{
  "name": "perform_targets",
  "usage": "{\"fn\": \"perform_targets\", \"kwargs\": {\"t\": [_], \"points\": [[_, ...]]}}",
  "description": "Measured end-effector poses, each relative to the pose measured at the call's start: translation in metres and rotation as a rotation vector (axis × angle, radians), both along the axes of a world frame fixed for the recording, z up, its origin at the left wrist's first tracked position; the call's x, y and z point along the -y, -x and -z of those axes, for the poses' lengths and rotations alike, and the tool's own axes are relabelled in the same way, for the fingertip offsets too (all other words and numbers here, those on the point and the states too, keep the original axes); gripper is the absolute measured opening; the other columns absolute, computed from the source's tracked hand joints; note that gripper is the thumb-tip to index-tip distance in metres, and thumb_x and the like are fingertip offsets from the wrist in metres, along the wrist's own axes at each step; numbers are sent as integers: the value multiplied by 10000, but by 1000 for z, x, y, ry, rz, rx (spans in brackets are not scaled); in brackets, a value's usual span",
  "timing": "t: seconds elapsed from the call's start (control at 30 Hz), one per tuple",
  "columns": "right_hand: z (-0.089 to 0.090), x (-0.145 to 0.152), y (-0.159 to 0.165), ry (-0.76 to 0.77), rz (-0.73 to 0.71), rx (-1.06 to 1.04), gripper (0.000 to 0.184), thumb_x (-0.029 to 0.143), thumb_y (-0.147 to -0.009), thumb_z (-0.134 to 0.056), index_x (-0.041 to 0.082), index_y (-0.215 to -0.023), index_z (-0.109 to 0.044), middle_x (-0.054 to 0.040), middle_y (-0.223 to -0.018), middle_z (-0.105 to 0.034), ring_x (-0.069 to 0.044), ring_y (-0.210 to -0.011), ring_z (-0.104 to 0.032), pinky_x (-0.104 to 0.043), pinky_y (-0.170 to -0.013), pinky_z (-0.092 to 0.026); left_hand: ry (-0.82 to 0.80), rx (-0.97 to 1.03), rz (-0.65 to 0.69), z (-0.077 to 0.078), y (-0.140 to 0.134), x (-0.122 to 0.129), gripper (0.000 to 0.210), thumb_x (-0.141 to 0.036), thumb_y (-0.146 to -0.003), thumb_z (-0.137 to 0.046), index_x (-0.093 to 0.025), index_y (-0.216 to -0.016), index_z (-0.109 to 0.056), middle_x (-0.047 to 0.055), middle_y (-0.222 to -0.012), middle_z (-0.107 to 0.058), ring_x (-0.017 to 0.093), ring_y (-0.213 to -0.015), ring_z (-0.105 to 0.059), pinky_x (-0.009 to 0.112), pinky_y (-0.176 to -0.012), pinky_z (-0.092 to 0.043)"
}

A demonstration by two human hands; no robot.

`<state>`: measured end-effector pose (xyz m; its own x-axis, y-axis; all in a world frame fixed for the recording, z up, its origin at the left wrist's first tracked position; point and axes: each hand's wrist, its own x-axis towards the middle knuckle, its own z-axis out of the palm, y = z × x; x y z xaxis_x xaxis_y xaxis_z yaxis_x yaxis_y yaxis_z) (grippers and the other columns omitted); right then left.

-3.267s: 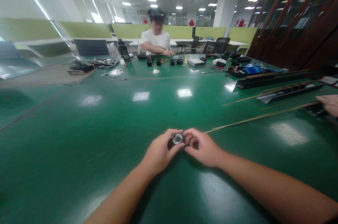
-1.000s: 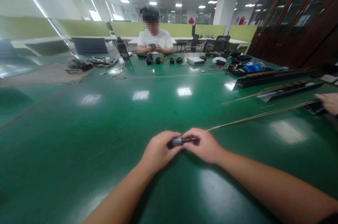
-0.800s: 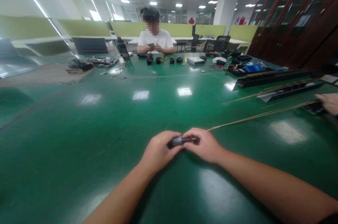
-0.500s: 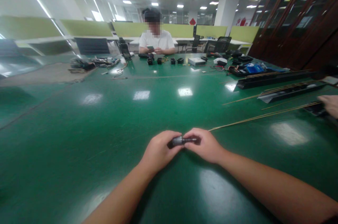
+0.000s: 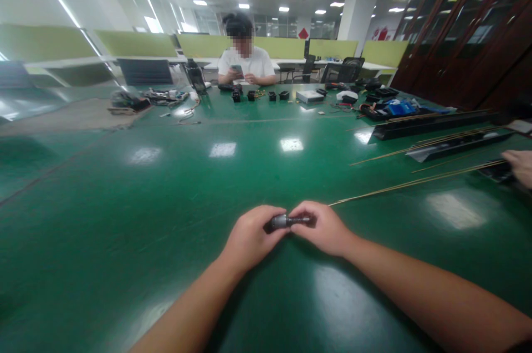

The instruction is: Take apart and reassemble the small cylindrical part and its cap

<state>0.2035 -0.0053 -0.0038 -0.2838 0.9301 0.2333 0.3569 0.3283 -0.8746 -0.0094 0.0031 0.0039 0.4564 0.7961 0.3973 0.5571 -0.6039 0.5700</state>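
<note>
Just above the green tabletop (image 5: 187,187), both hands meet at a small grey and black cylindrical metal part (image 5: 280,221) with a narrow ridged shaft pointing right. My left hand (image 5: 251,236) is closed around its thicker body, thumb below and fingers above. On the thin shaft side, my right hand (image 5: 322,228) pinches with thumb and fingers. The part lies roughly level, and the palms hide some of both its ends. I cannot tell its exact kind.
Long thin brass-coloured rods (image 5: 386,191) and black channels (image 5: 440,124) lie at right, by another person's hand (image 5: 519,166). Across the table sits a person (image 5: 249,65) holding a phone (image 5: 236,69). Small black boxes (image 5: 272,96) and a white box (image 5: 310,97) stand along the far side.
My hands and the metal part stay almost where they were. The person opposite has raised the phone slightly, and the other person's hand at right has shifted a little.
</note>
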Motion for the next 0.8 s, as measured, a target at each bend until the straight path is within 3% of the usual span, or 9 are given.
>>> {"fn": "perform_targets", "kwargs": {"t": [0.8], "points": [[6,1,1,82,-8,-101,89,176,-807,-680,181,-894,-669,-13,-833,-691,-174,-757,-638,-279,-706,-484,-34,9,-15,1,2,-2,238,-299,-826,-747,-231,-1047,-695,20,-1015,-736,188,-916,-691,310,-841,-544]]}}
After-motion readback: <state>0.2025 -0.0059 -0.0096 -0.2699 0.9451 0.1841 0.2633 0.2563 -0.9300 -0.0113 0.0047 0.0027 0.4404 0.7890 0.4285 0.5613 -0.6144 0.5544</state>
